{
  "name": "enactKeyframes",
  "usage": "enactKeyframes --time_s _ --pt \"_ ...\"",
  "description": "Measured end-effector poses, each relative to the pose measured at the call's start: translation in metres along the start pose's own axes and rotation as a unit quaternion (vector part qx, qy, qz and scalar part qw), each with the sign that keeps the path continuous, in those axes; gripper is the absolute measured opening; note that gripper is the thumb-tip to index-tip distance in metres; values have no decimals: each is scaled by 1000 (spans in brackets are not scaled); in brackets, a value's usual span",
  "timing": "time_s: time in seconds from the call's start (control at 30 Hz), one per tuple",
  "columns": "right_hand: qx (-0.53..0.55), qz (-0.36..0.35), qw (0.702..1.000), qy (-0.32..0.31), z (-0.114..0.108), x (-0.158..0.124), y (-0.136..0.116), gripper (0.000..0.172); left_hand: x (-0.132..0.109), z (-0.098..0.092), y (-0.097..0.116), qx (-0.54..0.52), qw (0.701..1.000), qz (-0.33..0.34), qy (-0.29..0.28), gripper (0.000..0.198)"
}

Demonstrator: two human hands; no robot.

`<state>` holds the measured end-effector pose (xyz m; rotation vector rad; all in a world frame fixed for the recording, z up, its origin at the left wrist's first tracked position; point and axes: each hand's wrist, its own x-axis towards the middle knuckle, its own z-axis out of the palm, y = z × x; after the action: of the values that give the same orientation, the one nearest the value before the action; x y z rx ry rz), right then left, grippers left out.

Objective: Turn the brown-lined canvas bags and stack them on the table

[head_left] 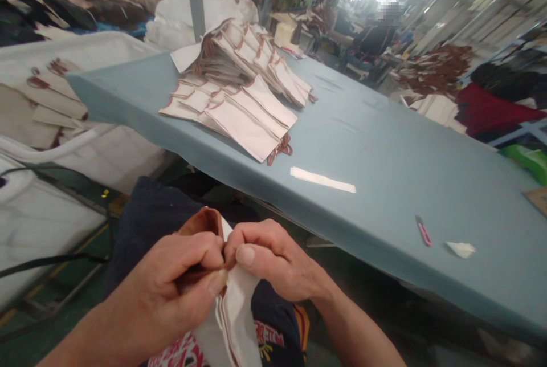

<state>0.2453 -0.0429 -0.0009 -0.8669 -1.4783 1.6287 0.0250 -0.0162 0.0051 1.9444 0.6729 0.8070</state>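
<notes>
Both of my hands are closed on one cream fabric piece with brown trim (243, 301), held above my lap. My left hand (171, 281) pinches its brown edge between thumb and fingers. Right beside it, my right hand (273, 259) grips the same edge, thumb on top. A brown flap of the piece rises behind my left fingers, and the cream part hangs down below. The fingertips hide the exact spot between them. On the table beyond lie stacks of similar cream pieces (248, 122) with brown edging and brown loops.
A blue-green covered table (376, 184) runs to the right. On it are a pale strip (322, 179), a pink-handled cutter (424, 231) and a white scrap (460, 249). White bins (111, 42) with cream pieces stand at left. Another person (378, 36) sits in the background.
</notes>
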Motion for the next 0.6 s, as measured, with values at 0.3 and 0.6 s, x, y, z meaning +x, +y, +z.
enactKeyframes --time_s 0.3,0.6 --pt "83 48 995 -41 -3 7 3 66 -2 -12 -3 -41 991 -41 -118 29" --pt "3 36 998 -52 -11 3 -5 57 0 -9 -8 -42 981 -146 -119 37"
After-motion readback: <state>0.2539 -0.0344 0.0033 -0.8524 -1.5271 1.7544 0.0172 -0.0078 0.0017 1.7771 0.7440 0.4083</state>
